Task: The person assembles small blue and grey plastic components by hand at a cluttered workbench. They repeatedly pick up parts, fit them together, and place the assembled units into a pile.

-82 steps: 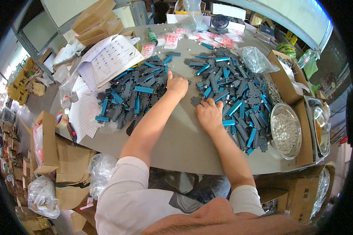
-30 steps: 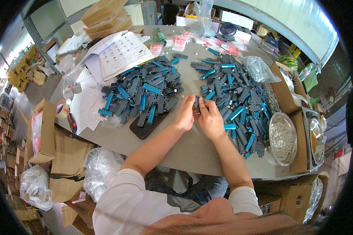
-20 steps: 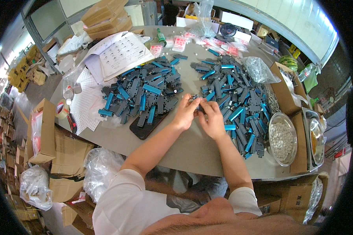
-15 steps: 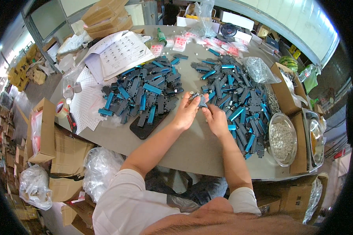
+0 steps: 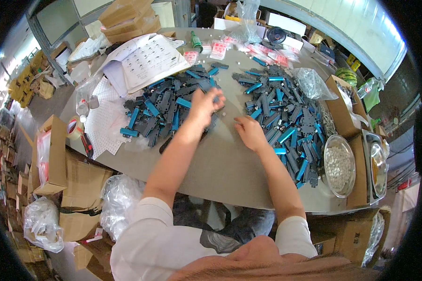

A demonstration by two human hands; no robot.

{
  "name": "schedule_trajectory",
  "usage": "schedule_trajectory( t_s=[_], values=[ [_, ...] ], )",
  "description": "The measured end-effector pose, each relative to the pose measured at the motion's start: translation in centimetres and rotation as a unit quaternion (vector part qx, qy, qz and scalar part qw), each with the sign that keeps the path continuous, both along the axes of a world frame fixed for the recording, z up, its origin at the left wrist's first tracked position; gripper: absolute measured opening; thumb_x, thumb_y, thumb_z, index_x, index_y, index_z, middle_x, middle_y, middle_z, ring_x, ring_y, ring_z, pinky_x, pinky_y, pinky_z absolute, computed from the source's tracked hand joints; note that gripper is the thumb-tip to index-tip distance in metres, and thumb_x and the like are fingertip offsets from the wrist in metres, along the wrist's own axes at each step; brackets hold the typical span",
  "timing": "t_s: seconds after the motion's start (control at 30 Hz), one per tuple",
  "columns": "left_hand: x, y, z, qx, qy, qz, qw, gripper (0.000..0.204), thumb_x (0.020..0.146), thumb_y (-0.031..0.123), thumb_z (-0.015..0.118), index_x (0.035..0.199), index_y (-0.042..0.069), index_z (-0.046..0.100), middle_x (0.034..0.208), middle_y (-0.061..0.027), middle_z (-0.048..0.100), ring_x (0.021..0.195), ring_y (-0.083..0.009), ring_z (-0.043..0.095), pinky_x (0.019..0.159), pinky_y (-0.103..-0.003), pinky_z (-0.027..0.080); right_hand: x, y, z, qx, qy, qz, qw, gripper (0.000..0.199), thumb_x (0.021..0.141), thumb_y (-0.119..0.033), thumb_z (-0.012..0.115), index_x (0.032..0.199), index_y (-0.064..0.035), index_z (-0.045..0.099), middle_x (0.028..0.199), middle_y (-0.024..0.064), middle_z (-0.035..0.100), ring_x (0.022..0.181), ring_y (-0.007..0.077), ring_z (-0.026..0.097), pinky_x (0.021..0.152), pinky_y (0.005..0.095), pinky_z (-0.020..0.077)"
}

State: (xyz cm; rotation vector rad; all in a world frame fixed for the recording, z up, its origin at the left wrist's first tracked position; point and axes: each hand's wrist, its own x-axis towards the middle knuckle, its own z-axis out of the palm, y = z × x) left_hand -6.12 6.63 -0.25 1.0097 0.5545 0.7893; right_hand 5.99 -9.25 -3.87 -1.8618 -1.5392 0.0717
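Note:
My left hand (image 5: 203, 107) is over the near right edge of the left heap of dark grey and blue plastic parts (image 5: 162, 105). Its fingers are curled and blurred, with something dark between or just behind them, so its grip cannot be made out. Just beyond it a blurred dark part (image 5: 205, 85) shows at the heap's edge. My right hand (image 5: 251, 133) is low over the grey table (image 5: 220, 173), left of the right heap of similar parts (image 5: 286, 119). Its fingers are loosely bent and apart, with nothing visible in them.
A metal bowl of small white pieces (image 5: 339, 166) stands at the right, beside a cardboard box (image 5: 344, 107). Printed sheets (image 5: 150, 63) lie at the far left. Small red-and-white packets (image 5: 218, 49) and a green bottle (image 5: 196, 41) lie at the back. A tape roll (image 5: 73, 127) sits left.
My hands have parted from the small dark part they held together. The left moved away and left to the left heap; the right lowered slightly toward the table.

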Motion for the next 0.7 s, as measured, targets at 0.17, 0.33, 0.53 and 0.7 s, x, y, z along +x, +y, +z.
schedule_trajectory(
  t_s=[0.17,0.33,0.53,0.7],
  values=[
    [-0.8,4.4,2.3,-0.017,-0.057,0.095,0.994,0.055,0.086,0.003,0.057,0.132,-0.005,0.028,0.104,-0.0127,0.052,0.091,-0.0229,0.057,0.09,-0.039,0.051,-0.9,4.8,-2.1,-0.004,-0.159,0.018,0.987,0.025,0.079,-0.007,0.055,0.103,-0.0036,0.062,0.104,0.0148,0.062,0.094,0.0348,0.061,0.081,0.0421,0.0512],
    [-2.6,-0.4,0.9,0.09,0.027,-0.028,0.995,0.062,0.089,0.016,0.06,0.139,0.002,0.026,0.124,-0.0189,0.053,0.103,-0.024,0.057,0.087,-0.036,0.049,0.7,3.7,-2.4,-0.099,-0.189,-0.015,0.977,0.016,0.078,-0.01,0.058,0.091,-0.0083,0.067,0.093,0.0119,0.065,0.081,0.0325,0.065,0.073,0.0416,0.0538],
    [-3.1,-5.3,-0.6,0.293,0.145,-0.108,0.939,0.039,0.09,0.018,0.06,0.122,0.001,0.046,0.115,-0.0156,0.06,0.102,-0.0207,0.059,0.083,-0.033,0.048,3.0,-4.8,1.8,-0.081,-0.095,-0.025,0.992,0.009,0.074,-0.007,0.062,0.08,-0.0091,0.069,0.084,0.0129,0.063,0.076,0.0333,0.063,0.068,0.0413,0.0517],
    [-2.1,-6.7,-1.8,0.422,0.215,-0.072,0.877,0.027,0.088,0.01,0.057,0.114,0.003,0.053,0.105,-0.0151,0.065,0.094,-0.0251,0.065,0.081,-0.033,0.05,-1.1,-6.0,0.5,-0.128,-0.275,0.003,0.953,0.006,0.071,-0.006,0.057,0.071,-0.0071,0.063,0.086,0.0101,0.06,0.082,0.0269,0.063,0.068,0.0348,0.0543]
  ],
)
